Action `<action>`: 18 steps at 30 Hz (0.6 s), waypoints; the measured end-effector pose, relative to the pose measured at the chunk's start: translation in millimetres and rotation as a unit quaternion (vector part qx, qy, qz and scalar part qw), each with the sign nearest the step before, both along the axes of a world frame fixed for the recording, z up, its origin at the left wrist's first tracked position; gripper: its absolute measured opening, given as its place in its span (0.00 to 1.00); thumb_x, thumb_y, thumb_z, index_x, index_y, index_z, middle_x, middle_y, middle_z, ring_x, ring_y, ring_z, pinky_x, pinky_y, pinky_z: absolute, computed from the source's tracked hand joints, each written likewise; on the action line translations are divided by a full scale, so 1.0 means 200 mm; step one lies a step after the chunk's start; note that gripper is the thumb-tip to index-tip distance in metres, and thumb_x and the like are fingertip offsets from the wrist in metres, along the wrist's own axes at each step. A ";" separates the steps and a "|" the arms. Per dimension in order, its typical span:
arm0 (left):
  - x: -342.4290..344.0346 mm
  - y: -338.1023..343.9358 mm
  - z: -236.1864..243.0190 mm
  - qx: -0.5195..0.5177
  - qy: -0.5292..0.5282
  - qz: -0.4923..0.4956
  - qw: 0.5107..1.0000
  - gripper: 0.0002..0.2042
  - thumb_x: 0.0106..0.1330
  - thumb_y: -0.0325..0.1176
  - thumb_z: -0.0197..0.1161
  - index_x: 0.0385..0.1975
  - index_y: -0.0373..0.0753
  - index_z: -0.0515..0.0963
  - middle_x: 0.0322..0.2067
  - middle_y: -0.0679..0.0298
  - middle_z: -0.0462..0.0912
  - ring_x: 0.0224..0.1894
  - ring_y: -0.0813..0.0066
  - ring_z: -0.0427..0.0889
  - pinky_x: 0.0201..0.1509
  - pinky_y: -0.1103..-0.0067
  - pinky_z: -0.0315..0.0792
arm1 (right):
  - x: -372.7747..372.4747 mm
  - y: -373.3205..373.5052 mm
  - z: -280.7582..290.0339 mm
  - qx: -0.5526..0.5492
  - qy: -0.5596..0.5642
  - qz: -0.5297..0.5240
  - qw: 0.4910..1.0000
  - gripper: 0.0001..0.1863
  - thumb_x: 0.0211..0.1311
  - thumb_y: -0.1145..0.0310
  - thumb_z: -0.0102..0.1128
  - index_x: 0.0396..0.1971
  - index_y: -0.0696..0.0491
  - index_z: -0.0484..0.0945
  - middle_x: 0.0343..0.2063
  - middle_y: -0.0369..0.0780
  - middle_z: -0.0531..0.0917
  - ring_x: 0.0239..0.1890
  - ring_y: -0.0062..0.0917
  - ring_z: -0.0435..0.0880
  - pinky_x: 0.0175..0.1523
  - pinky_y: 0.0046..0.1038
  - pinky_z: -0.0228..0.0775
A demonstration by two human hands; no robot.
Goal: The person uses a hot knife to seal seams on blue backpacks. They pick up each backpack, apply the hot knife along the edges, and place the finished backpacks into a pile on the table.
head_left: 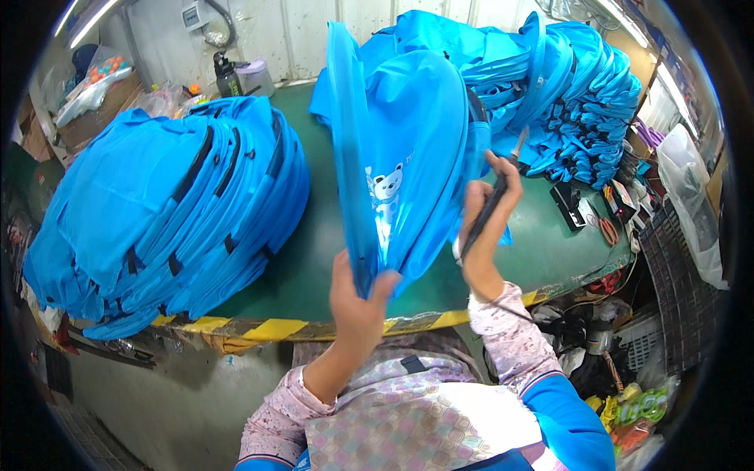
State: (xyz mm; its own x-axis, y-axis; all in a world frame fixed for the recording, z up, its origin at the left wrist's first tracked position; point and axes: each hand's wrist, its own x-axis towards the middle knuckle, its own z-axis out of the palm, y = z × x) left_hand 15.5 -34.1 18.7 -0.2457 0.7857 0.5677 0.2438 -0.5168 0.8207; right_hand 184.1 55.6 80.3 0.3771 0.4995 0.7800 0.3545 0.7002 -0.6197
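My left hand (357,302) is closed on the lower edge of a blue hooped fabric piece (428,118), with thumb and fingers pinching its folds. The piece stands up from the table and has a white bear print on its face. In my right hand (491,228) is a soldering iron (488,210) with a dark handle, a thin pointed metal tip and a cord running down by the wrist. Its tip points up and away, beside the right edge of the fabric. Part of the right-hand fabric edge is hidden behind that hand.
A stack of similar blue pieces (157,212) lies at the left of the green table (314,228). Another blue pile (581,94) fills the far right. A dark bottle (227,77) stands at the back. Scissors (608,232) and a black box (567,206) lie at right.
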 end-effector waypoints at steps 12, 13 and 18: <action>0.05 0.88 0.65 0.226 0.281 0.053 0.931 0.23 0.66 0.23 0.58 0.62 0.31 0.68 0.43 0.50 0.83 0.41 0.59 0.86 0.50 0.69 0.77 | 0.13 0.32 0.19 0.220 -0.016 0.097 0.971 0.34 0.72 0.56 0.56 0.68 0.52 0.50 0.64 0.60 0.65 0.51 0.42 0.83 0.52 0.39 0.81; 0.08 1.05 0.72 0.228 0.273 0.039 0.934 0.24 0.65 0.23 0.58 0.63 0.32 0.68 0.44 0.49 0.83 0.42 0.59 0.86 0.50 0.69 0.77 | 0.20 0.34 0.14 0.201 -0.002 0.087 0.976 0.34 0.73 0.56 0.55 0.68 0.52 0.50 0.63 0.60 0.66 0.49 0.41 0.84 0.51 0.39 0.81; 0.38 1.85 1.14 0.215 0.276 0.023 0.937 0.29 0.60 0.22 0.62 0.65 0.35 0.67 0.54 0.43 0.79 0.54 0.52 0.83 0.58 0.69 0.74 | 0.48 0.49 -0.10 0.089 0.004 0.057 0.994 0.27 0.71 0.73 0.53 0.65 0.55 0.54 0.59 0.58 0.72 0.37 0.29 0.86 0.47 0.32 0.80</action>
State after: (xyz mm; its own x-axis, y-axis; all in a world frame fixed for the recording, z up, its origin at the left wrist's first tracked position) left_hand 92.3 335.4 247.6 0.1498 0.4515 0.8796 0.6002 -0.7485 0.2820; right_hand 280.6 154.3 59.8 0.3325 0.3932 0.8572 0.2610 0.8350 -0.4843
